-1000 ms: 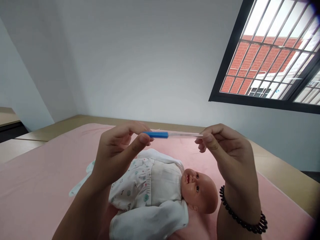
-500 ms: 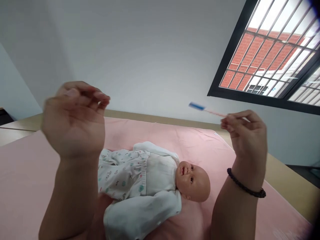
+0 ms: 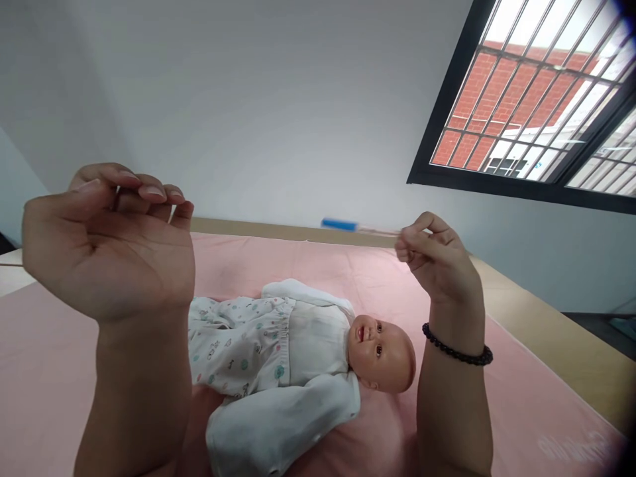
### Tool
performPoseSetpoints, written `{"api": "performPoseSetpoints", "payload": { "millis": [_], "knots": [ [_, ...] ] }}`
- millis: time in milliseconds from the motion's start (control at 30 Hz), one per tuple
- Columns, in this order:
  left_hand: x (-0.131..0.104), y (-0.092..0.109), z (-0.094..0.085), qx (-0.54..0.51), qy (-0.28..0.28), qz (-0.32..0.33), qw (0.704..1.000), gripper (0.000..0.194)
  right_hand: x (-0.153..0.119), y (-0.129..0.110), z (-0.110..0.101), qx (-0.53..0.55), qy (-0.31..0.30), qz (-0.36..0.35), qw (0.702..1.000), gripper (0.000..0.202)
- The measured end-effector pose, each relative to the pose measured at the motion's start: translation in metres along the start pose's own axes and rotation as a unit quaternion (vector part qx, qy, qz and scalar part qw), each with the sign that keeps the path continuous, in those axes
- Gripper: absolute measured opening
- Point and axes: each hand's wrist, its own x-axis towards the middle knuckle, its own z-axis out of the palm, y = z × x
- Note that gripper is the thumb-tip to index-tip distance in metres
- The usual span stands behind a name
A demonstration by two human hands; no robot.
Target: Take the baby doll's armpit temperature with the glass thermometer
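Note:
My right hand (image 3: 432, 255) pinches a thin pale stick with a blue end (image 3: 339, 224) between thumb and fingertips. The stick points left, roughly level, above the far part of the pink sheet, and is slightly blurred. My left hand (image 3: 124, 245) is raised palm up, its fingers loosely curled and apart, with nothing visible in it. Between my forearms a baby doll (image 3: 385, 351) lies on its back, head to the right. It wears a white top (image 3: 318, 338) and patterned trousers (image 3: 238, 338). My left forearm hides the doll's lower legs.
The pink sheet (image 3: 238, 258) covers most of a wooden table (image 3: 546, 318). Behind the table stands a grey wall (image 3: 278, 119), with a barred window (image 3: 517, 99) at upper right. A dark beaded bracelet (image 3: 457, 350) circles my right wrist.
My right hand has moved left with the stick, whose blue end is now lower and nearer the middle. My left hand has shifted left, and its fingers have spread a little.

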Motion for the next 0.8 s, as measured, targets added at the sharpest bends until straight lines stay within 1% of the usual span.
{"api": "performPoseSetpoints", "payload": {
  "millis": [33, 67, 167, 267, 300, 400, 433, 533, 567, 667, 700, 733, 800],
  "knots": [
    [-0.001, 0.001, 0.002, 0.001, 0.002, -0.003, 1.0, 0.008, 0.0, 0.0, 0.001, -0.015, -0.002, -0.001, 1.0, 0.034],
    [-0.001, 0.001, 0.005, -0.005, 0.01, -0.002, 1.0, 0.009, 0.0, 0.0, 0.002, -0.008, -0.001, -0.008, 1.0, 0.035],
    [0.002, -0.002, 0.011, -0.049, 0.045, 0.02, 0.998, 0.01, 0.001, 0.002, 0.002, 0.055, 0.014, -0.038, 0.998, 0.044],
    [0.005, -0.007, 0.014, -0.084, 0.055, 0.04, 0.994, 0.01, 0.005, 0.004, -0.001, 0.001, 0.052, -0.04, 0.998, 0.036],
    [0.005, -0.009, 0.014, -0.087, 0.05, 0.04, 0.994, 0.01, 0.006, 0.005, -0.003, 0.005, 0.054, -0.032, 0.998, 0.034],
    [0.005, -0.011, 0.014, -0.095, 0.043, 0.049, 0.993, 0.012, 0.007, 0.006, -0.007, 0.104, 0.02, -0.027, 0.994, 0.04],
    [0.004, -0.011, 0.014, -0.097, 0.041, 0.051, 0.993, 0.013, 0.007, 0.006, -0.008, 0.105, 0.009, -0.024, 0.994, 0.04],
    [0.004, -0.01, 0.015, -0.099, 0.041, 0.051, 0.993, 0.014, 0.006, 0.006, -0.008, -0.001, 0.008, -0.006, 1.0, 0.032],
    [0.004, -0.01, 0.015, -0.099, 0.043, 0.048, 0.993, 0.013, 0.006, 0.006, -0.008, -0.011, 0.01, -0.002, 1.0, 0.031],
    [0.004, -0.008, 0.017, -0.104, 0.05, 0.034, 0.993, 0.009, 0.007, 0.007, -0.005, 0.08, 0.003, -0.029, 0.996, 0.037],
    [0.004, -0.008, 0.017, -0.106, 0.051, 0.029, 0.993, 0.01, 0.007, 0.008, -0.004, 0.088, -0.003, -0.032, 0.996, 0.039],
    [0.004, -0.007, 0.017, -0.107, 0.05, 0.026, 0.993, 0.012, 0.008, 0.009, -0.003, 0.06, -0.007, -0.03, 0.998, 0.04],
    [0.004, -0.008, 0.017, -0.111, 0.052, 0.03, 0.992, 0.014, 0.009, 0.012, -0.001, -0.045, -0.008, -0.014, 0.999, 0.035]
  ]
}}
